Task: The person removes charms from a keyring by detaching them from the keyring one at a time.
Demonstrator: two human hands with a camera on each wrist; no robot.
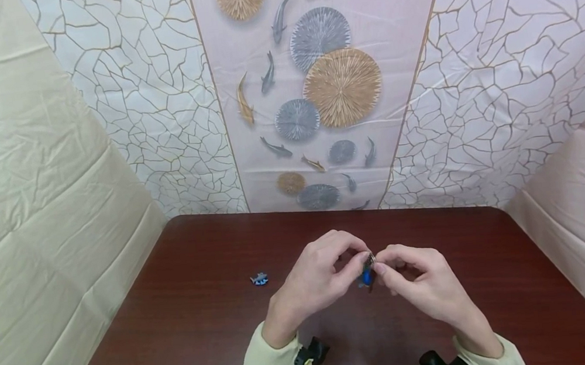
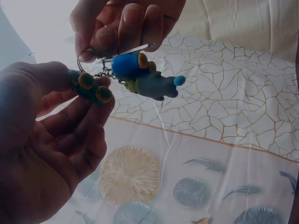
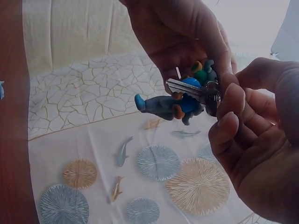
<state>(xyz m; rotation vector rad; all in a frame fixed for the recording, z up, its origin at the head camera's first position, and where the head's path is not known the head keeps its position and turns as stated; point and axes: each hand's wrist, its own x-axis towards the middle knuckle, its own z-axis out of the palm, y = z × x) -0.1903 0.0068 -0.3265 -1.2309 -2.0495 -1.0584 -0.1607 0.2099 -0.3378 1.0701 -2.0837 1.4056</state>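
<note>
Both hands meet over the table around a bunch of keys and small figures on a metal key ring (image 2: 80,59). My left hand (image 1: 317,271) pinches a green figure with orange rings (image 2: 91,88) beside the ring. Opposite it, my right hand (image 1: 424,281) pinches the key ring between thumb and fingers. A silver key (image 3: 184,89) sticks out sideways from the ring. Below the fingers hang a round blue figure with orange parts (image 2: 126,66) and a grey figure with a blue tip (image 2: 154,87), on short chains. Fingers partly hide the ring.
A small blue fish-shaped piece (image 1: 259,279) lies on the dark brown table (image 1: 190,333), left of the hands. Patterned cloth (image 1: 260,174) hangs behind the table, with plain cloth at both sides.
</note>
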